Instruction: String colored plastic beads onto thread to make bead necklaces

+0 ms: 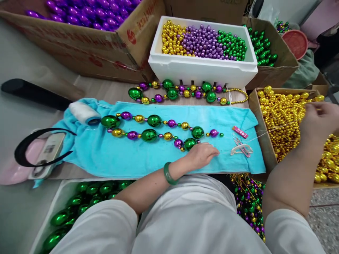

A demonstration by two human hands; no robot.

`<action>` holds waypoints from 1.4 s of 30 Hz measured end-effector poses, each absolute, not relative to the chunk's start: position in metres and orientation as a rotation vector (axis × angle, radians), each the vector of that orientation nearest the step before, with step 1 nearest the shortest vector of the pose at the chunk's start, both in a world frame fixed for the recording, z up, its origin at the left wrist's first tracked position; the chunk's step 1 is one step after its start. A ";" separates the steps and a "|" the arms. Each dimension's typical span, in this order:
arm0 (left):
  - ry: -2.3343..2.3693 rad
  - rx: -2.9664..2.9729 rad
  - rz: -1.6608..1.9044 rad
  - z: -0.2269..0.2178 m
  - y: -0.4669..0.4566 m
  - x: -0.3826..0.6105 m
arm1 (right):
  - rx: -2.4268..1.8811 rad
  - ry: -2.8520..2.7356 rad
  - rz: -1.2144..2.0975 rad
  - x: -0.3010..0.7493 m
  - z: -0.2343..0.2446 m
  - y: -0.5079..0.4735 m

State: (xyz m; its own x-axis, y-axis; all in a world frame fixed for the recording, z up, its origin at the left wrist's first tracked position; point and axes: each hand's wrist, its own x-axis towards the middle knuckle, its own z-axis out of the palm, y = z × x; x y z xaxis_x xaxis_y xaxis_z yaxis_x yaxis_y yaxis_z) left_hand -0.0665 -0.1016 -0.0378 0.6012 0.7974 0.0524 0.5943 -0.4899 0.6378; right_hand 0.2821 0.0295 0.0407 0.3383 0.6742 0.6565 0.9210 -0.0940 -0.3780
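Observation:
A bead strand [149, 134] in green, purple and gold lies in a long loop on a turquoise towel [148, 158]. My left hand [202, 155], a green bangle at its wrist, rests beside the lower end of the loop. Its fingers are pressed together; anything between them is hidden. Out to the right, my right hand [321, 114] is raised over the box of gold beads, pinching a thin pale thread [280, 126] that runs back towards the towel. A purple bead [213, 133] and small green and gold beads lie at the upper end of the loop.
A finished-looking bead necklace [172, 94] lies behind the towel, before a white foam box [202, 68] of small beads. Gold beads fill a carton [280, 123]. On the towel are a thread spool [84, 112], a small pink packet [239, 132] and clips [241, 150].

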 end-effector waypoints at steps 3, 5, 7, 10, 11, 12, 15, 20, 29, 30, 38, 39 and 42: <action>1.055 2.406 0.325 -0.045 -0.108 -0.057 | -2.021 -1.538 -0.273 0.262 0.027 0.040; 1.012 2.501 0.257 -0.047 -0.109 -0.055 | -2.152 -1.513 -0.246 0.248 0.021 0.044; 0.933 2.592 0.209 -0.048 -0.111 -0.054 | -2.239 -1.496 -0.235 0.239 0.015 0.048; 0.800 2.711 0.193 -0.052 -0.117 -0.053 | -2.231 -1.609 -0.144 0.230 0.004 0.055; 0.753 2.752 0.215 -0.054 -0.119 -0.051 | -2.207 -1.660 -0.105 0.225 -0.001 0.058; 0.703 2.792 0.250 -0.058 -0.122 -0.048 | -2.174 -1.713 -0.062 0.219 -0.006 0.060; 0.577 2.874 0.371 -0.068 -0.126 -0.038 | -2.035 -1.903 0.116 0.192 -0.024 0.064; 0.591 2.904 0.413 -0.076 -0.120 -0.030 | -1.923 -2.206 0.392 0.150 -0.046 0.049; 0.912 2.865 0.600 -0.078 -0.104 -0.020 | -1.851 -2.312 0.777 0.138 -0.063 -0.018; 0.931 2.853 0.605 -0.078 -0.101 -0.017 | -1.839 -2.299 0.812 0.138 -0.063 -0.018; 1.143 2.733 0.711 -0.071 -0.083 -0.002 | -1.763 -2.227 1.202 0.149 -0.045 -0.011; 1.151 2.724 0.687 -0.071 -0.084 0.000 | -1.756 -2.241 1.207 0.150 -0.044 -0.011; 1.126 2.727 0.609 -0.077 -0.091 0.005 | -1.740 -2.298 1.132 0.149 -0.047 -0.012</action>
